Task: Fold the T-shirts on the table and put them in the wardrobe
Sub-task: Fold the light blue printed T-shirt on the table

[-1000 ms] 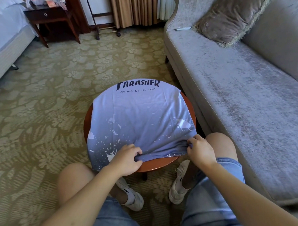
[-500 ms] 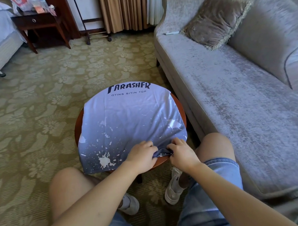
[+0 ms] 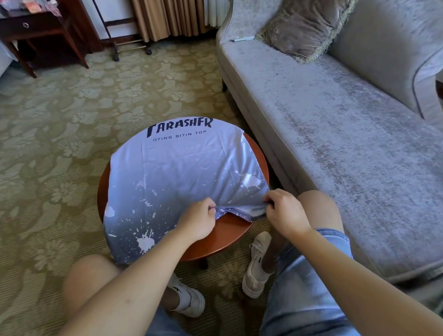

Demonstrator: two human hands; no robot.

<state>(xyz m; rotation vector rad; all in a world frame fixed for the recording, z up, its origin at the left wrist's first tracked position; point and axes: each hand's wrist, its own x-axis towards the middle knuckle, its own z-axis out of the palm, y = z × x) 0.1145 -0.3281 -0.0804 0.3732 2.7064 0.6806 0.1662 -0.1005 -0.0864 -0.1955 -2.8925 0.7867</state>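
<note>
A pale blue T-shirt [image 3: 175,174] with white splashes and dark lettering at its far edge lies spread over a small round wooden table [image 3: 225,235]. My left hand [image 3: 197,220] pinches the shirt's near hem, and my right hand [image 3: 286,212] grips the same hem further right. The stretch of hem between them is lifted off the table and pulled taut, with the cloth bunched underneath. The shirt's far end hangs over the table's far rim. No wardrobe is in view.
A long grey sofa [image 3: 352,138] with a cushion [image 3: 308,21] runs along the right, close to the table. A dark side table [image 3: 35,31] and a bed corner stand at the far left. Patterned carpet [image 3: 63,123] covers the floor. My knees and shoes are below the table.
My hands came close together on the hem half a second ago, then spread apart again, pulling the hem taut and lifting it. The view has shifted a little.
</note>
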